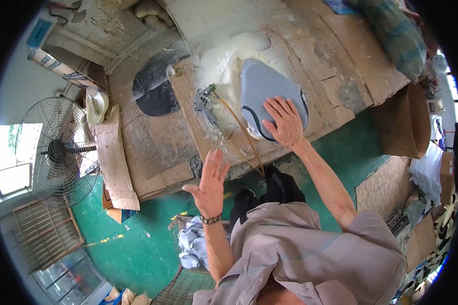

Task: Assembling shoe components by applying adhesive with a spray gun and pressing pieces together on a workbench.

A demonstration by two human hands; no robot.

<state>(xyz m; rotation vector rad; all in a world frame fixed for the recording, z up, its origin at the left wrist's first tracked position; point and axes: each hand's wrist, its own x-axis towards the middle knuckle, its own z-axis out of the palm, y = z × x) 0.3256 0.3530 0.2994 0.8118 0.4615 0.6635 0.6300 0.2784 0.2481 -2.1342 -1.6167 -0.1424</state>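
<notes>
A grey, smooth pad-like piece (pixel 267 84), narrower at its far end and with black edging near its front, lies on the worktable (pixel 158 147). My right hand (pixel 284 124) rests flat on its near part, fingers stretched out. Some white shows under the piece's front edge. My left hand (pixel 211 187) is raised near the table's front edge, palm showing, fingers spread, holding nothing. Left of the grey piece lies a metal spray gun (pixel 206 109), and a yellowish hose (pixel 239 124) runs from it toward the table's front edge.
Pale residue (pixel 224 63) coats the cardboard-covered tabletop. A black rounded sheet (pixel 158 84) lies farther left. At the left stands a large fan (pixel 58 151). A wire basket (pixel 185 282) and grey-blue pieces (pixel 192 244) are below me; a brown carton (pixel 402 122) stands right.
</notes>
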